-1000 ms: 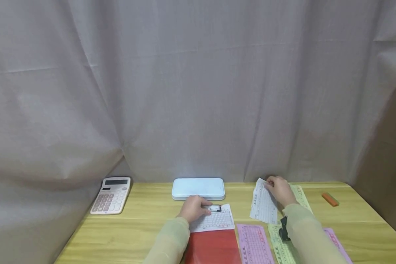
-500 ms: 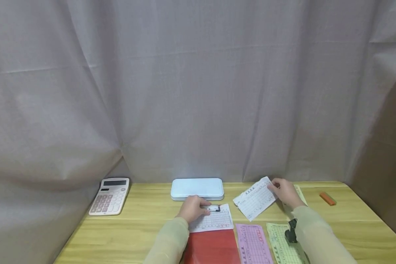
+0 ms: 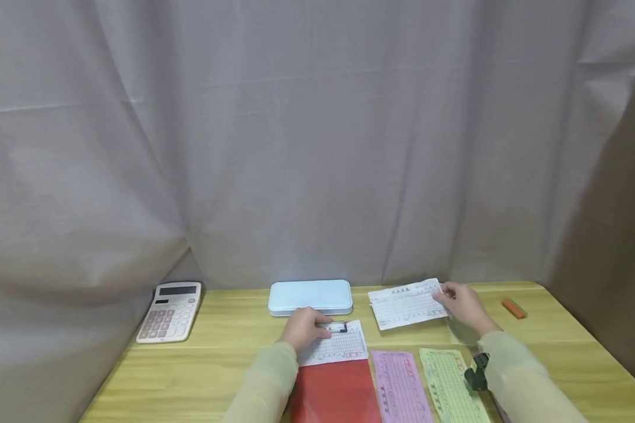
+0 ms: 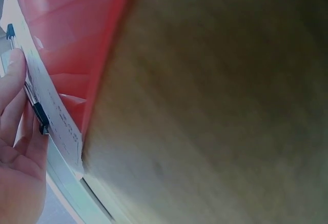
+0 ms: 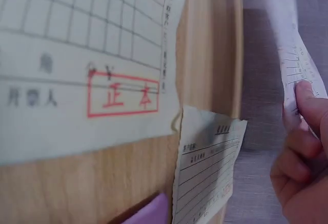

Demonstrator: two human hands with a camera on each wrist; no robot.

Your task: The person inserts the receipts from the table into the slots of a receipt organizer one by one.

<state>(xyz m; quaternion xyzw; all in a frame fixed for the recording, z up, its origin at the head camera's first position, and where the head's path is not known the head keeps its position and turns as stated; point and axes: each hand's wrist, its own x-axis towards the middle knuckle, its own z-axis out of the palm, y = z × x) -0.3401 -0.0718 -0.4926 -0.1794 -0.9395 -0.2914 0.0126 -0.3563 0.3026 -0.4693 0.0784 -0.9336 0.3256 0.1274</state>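
Note:
My left hand lies at the top of a red clipboard folder, its thumb and fingers gripping the metal clip with black ends. Beneath the clip, a white printed form overlaps the red cover. Farther right, my right hand pinches another white form by its right end, the sheet tilted slightly above the table. In the right wrist view, thumb and fingers hold this sheet nearly edge-on. A pink form and a green form lie right of the folder; my right forearm partly covers the green one.
A white tin-like case sits behind the folder, close to the grey curtain. The calculator stands at the back left. A small orange-and-green object lies at the back right. In the right wrist view, printed slips lie below.
My right hand has lifted the white form off the slips at the right and turned it from upright to nearly sideways. My left hand has stayed at the clip.

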